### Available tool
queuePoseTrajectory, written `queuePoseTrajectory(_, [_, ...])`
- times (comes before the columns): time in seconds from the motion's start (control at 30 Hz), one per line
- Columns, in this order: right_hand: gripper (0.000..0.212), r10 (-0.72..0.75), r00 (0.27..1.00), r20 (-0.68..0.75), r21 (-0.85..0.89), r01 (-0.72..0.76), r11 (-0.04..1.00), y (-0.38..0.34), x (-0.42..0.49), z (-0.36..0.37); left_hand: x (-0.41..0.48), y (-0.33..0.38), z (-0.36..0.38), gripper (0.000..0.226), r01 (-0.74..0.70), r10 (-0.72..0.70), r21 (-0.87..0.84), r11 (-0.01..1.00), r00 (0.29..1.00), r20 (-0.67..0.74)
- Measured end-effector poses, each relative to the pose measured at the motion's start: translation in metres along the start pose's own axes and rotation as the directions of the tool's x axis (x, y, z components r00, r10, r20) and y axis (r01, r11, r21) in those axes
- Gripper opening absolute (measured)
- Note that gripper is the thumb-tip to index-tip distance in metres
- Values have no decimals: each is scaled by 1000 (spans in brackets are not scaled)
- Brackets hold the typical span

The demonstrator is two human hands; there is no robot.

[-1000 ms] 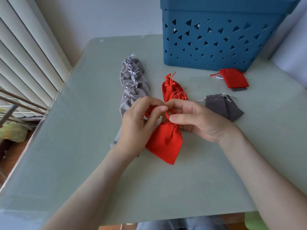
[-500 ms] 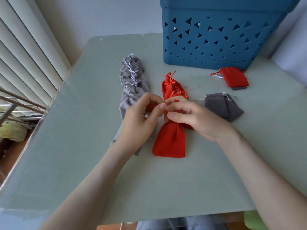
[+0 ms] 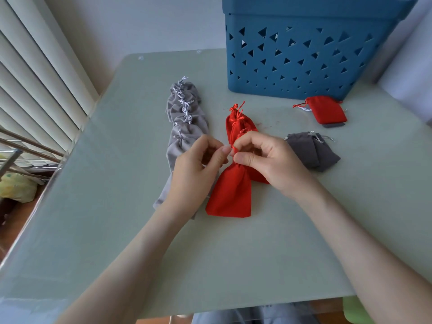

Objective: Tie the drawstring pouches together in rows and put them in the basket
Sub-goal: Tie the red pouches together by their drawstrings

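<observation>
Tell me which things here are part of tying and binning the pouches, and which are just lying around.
In the job: red pouch, red row, grey row, loose red pouch, loose grey pouches, blue basket, left hand, right hand.
Lying about: window blinds, yellow bundle on the floor.

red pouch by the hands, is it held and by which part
Yes. The right hand pinches the red pouch at its gathered neck; the left hand pinches beside it, apparently the drawstring.
</observation>
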State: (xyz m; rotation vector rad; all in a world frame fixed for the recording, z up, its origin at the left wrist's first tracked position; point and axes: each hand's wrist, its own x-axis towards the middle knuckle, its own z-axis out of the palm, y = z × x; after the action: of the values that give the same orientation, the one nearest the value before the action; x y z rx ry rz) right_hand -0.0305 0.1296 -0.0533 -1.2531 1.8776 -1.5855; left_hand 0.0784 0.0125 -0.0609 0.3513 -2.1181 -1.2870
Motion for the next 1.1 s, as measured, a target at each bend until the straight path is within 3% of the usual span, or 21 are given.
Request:
queuePoseTrajectory(0.2, [28, -6, 1000, 16, -2, 6, 1000, 2, 1, 6, -2, 3, 1, 23, 50, -49, -25, 998, 998, 45])
queuePoseTrajectory(0.43, [17, -39, 996, -78, 102, 47, 994, -2, 0, 7, 0, -2, 0, 22, 63, -61, -17, 998, 995, 75])
queuePoseTrajectory(0.57, [10, -83, 985, -154, 12, 85, 996, 0, 1, 7, 1, -4, -1, 18, 37, -37, 2, 999, 990, 137])
queuePoseTrajectory(0.93, [2, -141, 984, -112, -1, 142, 990, -3, 3, 7, 1, -3, -5, 20, 228, -100, -362, 904, 935, 340])
queuePoseTrajectory(1.1, [6, -160, 984, -78, -80, 154, 985, -1, 1, 6, 1, -3, -4, 15, 254, -120, -341, 905, 922, 367])
